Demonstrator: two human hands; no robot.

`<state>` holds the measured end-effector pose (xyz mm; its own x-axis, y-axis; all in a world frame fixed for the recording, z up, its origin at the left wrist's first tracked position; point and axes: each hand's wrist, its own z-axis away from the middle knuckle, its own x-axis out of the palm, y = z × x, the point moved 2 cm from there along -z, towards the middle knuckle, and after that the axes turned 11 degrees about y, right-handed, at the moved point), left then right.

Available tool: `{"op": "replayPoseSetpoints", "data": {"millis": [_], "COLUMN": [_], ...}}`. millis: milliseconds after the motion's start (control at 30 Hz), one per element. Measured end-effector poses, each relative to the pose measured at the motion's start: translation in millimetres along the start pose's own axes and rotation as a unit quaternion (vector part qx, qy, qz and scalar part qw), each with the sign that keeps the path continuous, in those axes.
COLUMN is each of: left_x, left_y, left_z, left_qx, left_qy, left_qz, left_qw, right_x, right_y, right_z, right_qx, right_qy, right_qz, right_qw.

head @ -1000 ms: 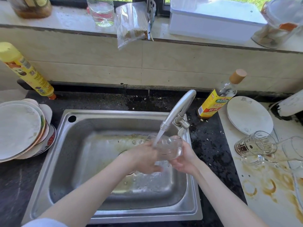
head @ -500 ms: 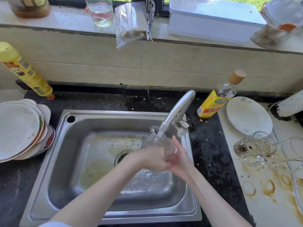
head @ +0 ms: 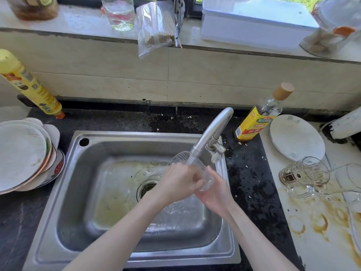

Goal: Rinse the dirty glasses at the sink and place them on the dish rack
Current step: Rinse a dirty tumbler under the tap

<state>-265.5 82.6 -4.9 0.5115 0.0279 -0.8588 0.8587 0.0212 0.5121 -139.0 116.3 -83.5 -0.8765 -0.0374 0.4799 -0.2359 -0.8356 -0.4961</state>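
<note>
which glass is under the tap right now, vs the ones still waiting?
The clear glass gripped by both the left hand and right hand over the sink, under the faucet stream. The other glasses lie tipped on the stained right-side counter.

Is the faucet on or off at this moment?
On. A stream of water runs from the faucet spout into the glass, which the left hand and right hand hold over the sink.

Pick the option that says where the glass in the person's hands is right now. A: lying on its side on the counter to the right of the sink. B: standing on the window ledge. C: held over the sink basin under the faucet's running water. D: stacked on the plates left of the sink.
C: both the left hand and the right hand hold the glass over the sink, with water from the faucet running into it.
</note>
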Motion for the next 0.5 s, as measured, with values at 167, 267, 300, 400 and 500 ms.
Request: {"op": "replayPoseSetpoints", "data": {"millis": [167,267,300,400,500], "left_x": [4.2,16.0,20.0,26.4,18.6], "left_y": [0.7,-9.5,-12.1,-16.6,-17.9], "left_z": [14.4,16.2,15.4,14.4,13.5], "left_qx": [0.165,0.207,0.205,0.121,0.007], "left_qy": [-0.106,-0.126,-0.104,-0.095,-0.048], "left_qz": [-0.099,-0.170,-0.157,-0.029,0.101], "left_qw": [0.976,0.955,0.961,0.988,0.994], "right_x": [1.7,1.1,0.5,-3.5,-6.5], "right_y": [-6.7,-17.7,-21.6,-26.5,-23.3], "right_z": [-7.5,-8.3,-7.4,-6.6,-2.5], "right_qx": [0.005,-0.003,0.002,0.006,0.001], "right_qy": [0.027,0.013,0.021,0.029,0.036], "right_qz": [0.084,0.223,0.261,0.248,0.161], "right_qw": [0.996,0.975,0.965,0.968,0.986]}}
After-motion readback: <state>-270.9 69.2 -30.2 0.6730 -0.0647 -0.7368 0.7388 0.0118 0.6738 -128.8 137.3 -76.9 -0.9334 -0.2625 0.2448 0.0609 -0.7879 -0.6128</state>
